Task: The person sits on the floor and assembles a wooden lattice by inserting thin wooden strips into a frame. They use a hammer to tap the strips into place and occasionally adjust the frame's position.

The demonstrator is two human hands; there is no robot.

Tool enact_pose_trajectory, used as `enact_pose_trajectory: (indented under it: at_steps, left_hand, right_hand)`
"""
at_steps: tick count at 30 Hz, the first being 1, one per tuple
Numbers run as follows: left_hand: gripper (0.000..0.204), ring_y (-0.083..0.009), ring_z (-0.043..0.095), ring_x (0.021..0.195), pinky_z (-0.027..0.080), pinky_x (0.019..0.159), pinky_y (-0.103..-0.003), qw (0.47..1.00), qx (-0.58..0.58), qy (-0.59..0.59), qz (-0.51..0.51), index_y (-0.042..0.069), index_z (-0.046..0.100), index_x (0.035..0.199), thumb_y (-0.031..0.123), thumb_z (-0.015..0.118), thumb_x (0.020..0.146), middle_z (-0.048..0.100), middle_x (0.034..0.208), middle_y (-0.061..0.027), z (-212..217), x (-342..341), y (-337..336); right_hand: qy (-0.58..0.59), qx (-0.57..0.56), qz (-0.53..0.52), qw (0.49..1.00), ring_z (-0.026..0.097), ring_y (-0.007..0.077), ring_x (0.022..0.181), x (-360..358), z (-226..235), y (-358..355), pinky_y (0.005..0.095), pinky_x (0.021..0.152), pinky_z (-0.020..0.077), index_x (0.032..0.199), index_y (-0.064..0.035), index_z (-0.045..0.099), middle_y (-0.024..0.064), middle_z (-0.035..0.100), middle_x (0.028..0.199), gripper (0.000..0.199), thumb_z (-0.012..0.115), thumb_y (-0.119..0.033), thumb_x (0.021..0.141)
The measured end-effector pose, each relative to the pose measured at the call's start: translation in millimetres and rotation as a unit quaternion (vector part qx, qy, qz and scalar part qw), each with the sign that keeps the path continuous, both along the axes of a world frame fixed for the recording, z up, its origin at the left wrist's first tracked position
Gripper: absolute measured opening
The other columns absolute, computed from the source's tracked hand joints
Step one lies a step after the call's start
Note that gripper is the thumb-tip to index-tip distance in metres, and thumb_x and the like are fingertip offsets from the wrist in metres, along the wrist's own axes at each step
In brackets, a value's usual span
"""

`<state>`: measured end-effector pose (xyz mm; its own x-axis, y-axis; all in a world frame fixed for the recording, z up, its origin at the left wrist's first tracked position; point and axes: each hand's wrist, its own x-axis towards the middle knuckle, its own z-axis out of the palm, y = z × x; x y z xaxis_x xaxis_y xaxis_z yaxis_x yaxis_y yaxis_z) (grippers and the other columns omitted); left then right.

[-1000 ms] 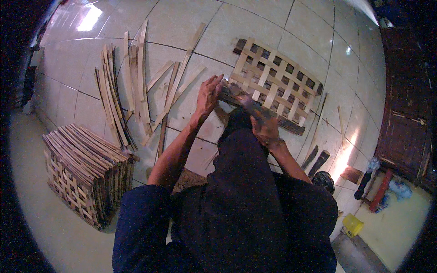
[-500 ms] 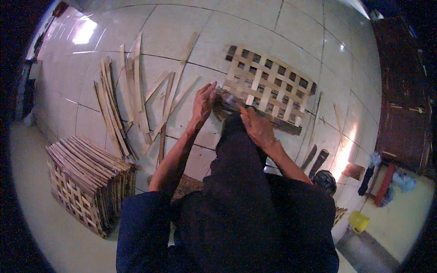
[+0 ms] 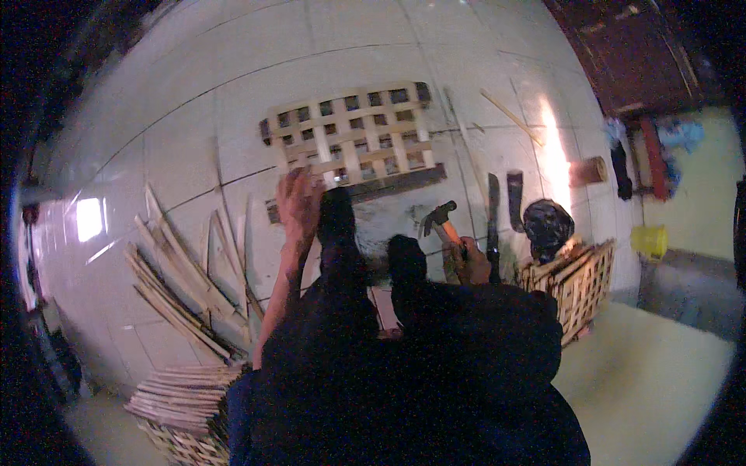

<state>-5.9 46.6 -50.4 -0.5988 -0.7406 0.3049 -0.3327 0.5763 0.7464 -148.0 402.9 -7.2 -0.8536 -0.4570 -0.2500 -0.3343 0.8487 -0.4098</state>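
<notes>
A woven panel of flat, pale bamboo strips (image 3: 353, 136) lies on the tiled floor in front of me, with a dark wooden bar (image 3: 396, 182) along its near edge. At the panel's near left corner, my left hand (image 3: 299, 206) is bent over the bar and strip ends; motion blurs its fingers. My right hand (image 3: 471, 262) is wrapped around the orange-and-black handle of a claw hammer (image 3: 441, 220). The hammer is held apart from the panel, to its near right, head pointing away from me. Dark cloth covers part of the space between my hands.
Loose bamboo strips (image 3: 183, 256) lie to the left, beyond a stack of woven panels (image 3: 183, 404). On the right are a long dark blade (image 3: 493, 229), a dark sheath-like piece (image 3: 515, 200), a black plastic bag (image 3: 548, 225) and more woven panels (image 3: 583, 295). A wooden block (image 3: 588, 172) lies beyond.
My right hand has drawn the hammer back from the bar toward my right side. My left hand has shifted onto the panel's near left corner. The whole view has turned rightward.
</notes>
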Motion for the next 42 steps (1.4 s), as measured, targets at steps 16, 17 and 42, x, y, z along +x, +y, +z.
enact_pose_trajectory:
  at_steps: [16, 17, 42]
  left_hand:
    - [0.03, -0.0308, 0.058, 0.1, 0.047, 0.084, -0.042, 0.934, -0.116, -0.218, -0.257, 0.009, 0.063, 0.109, 0.016, 0.062, 0.08, 0.059, 0.108, -0.0095, 27, -80, 52]
    - [0.03, -0.0306, 0.058, 0.099, 0.047, 0.083, -0.042, 0.933, -0.117, -0.228, -0.251, 0.009, 0.063, 0.109, 0.015, 0.062, 0.08, 0.06, 0.107, -0.0091, 24, -82, 52]
    - [0.028, -0.0176, 0.064, 0.083, 0.051, 0.077, -0.03, 0.851, 0.415, -0.067, -0.313, -0.002, 0.065, 0.102, 0.021, 0.066, 0.086, 0.067, 0.095, -0.0112, 43, -91, 96]
  right_hand:
    - [0.196, 0.15, -0.17, 0.954, 0.056, 0.0386, 0.097, -216, -18, 160, 0.0464, 0.077, 0.0472, 0.102, -0.0044, 0.057, 0.0197, 0.058, 0.108, 0.025, 0.052, -0.028, 0.092]
    - [0.187, 0.188, -0.17, 0.949, 0.057, 0.0379, 0.097, -230, -23, 172, 0.0459, 0.076, 0.0476, 0.101, -0.0043, 0.057, 0.0193, 0.058, 0.108, 0.025, 0.052, -0.027, 0.092]
    - [-0.227, -0.276, -0.124, 0.926, 0.057, 0.0213, 0.082, -40, -35, -41, 0.0373, 0.075, 0.0468, 0.1, -0.0025, 0.061, 0.0086, 0.062, 0.089, 0.033, 0.053, -0.034, 0.093]
